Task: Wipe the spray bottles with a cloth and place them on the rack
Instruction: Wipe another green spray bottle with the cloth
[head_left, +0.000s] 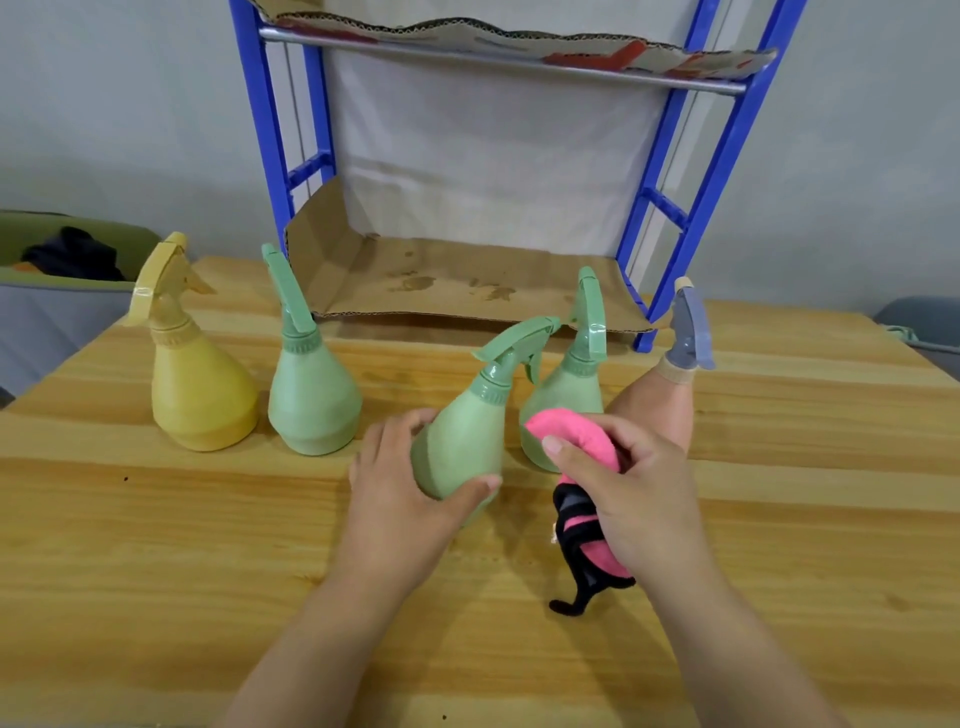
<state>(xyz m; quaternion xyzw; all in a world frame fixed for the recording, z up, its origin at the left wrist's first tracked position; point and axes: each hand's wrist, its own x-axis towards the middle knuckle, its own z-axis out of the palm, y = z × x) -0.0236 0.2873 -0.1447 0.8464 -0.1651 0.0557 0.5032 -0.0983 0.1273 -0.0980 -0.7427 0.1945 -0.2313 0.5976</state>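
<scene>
Over the table (156, 519), your left grip (400, 499) curled round a tilted green bottle (462, 436), and your right grip (639, 493) squeezed the pink cloth (582, 436) beside it.

wooden table (156, 571), green-rimmed bin (52, 322)

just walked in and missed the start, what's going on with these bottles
A person's left hand grips a tilted green spray bottle while the right hand holds a bunched pink cloth just beside it. Four others stand on the wooden table: a yellow bottle, a second green bottle, a third green bottle behind the cloth, and a peach bottle with a grey trigger. The blue rack's cardboard-lined lower shelf holds no bottle yet.
</scene>
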